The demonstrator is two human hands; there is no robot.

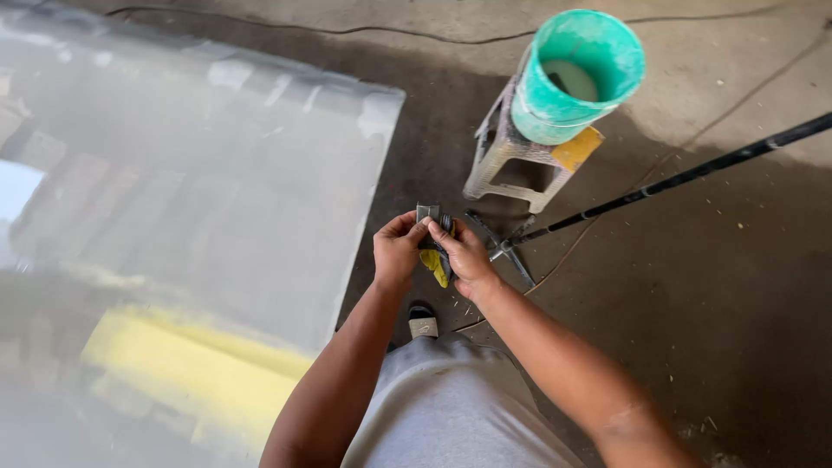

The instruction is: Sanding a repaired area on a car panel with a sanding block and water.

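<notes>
Both my hands meet in front of me over the concrete floor. My left hand (395, 251) and my right hand (464, 254) pinch a small folded grey sheet, like sandpaper (430, 212), between thumbs and fingers. A yellow scrap or sponge (436, 266) hangs below it, between my palms. To my left lies a large glossy white panel (199, 199) with a yellow patch (195, 368) near its lower part.
A teal bucket (574, 74) sits on a paint-spattered stool (513, 165) ahead of my hands. A long black pole (685, 178) runs from the right edge down to a metal base (507, 250) near my right hand. My sandalled foot (423, 321) shows below.
</notes>
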